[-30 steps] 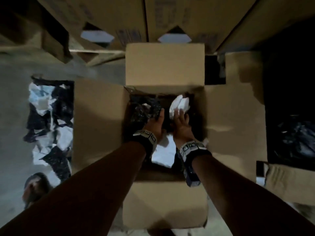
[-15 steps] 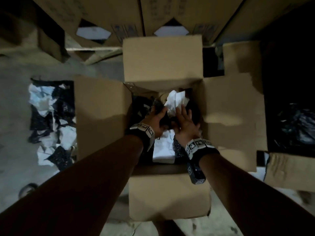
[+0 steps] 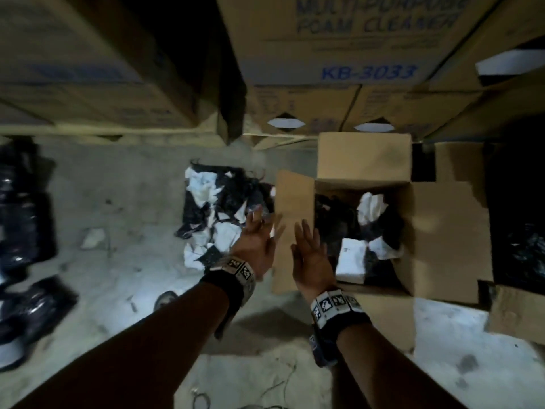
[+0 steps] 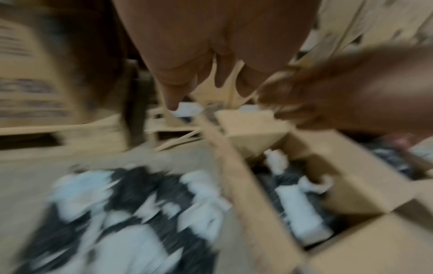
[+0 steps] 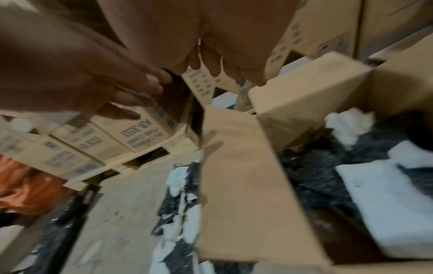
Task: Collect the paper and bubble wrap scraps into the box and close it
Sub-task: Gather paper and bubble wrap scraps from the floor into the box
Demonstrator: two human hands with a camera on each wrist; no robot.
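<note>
- While both hands hang above the box's left flap [image 3: 290,231] with nothing in them, the left hand [image 3: 257,240] has its fingers spread and straight, and the right hand [image 3: 311,255] is likewise flat with fingers extended.
- Centre-left in the head view, just left of that flap, the scrap pile [image 3: 219,222] lies on the concrete floor [image 3: 132,202]: white crumpled paper mixed with dark bubble wrap.
- Right of centre stands the open box [image 3: 436,237], all four flaps out, already holding white paper and dark wrap inside.
- Judging by the creases and torn edges, the scraps should be very light and soft and should compress easily; nothing looks fragile.
- Bubble wrap is probably a little slick and springy, so a loose pinch may let it slide out; a two-handed scoop from under the pile's outer edges, squeezing inward, looks safest.
- Small loose pieces may drop from a bundle on the way over the flap.
- Stiff cardboard flaps are best taken at their free edges when closing.
- Stacked cartons [image 3: 354,54] fill the top of the frame.
</note>
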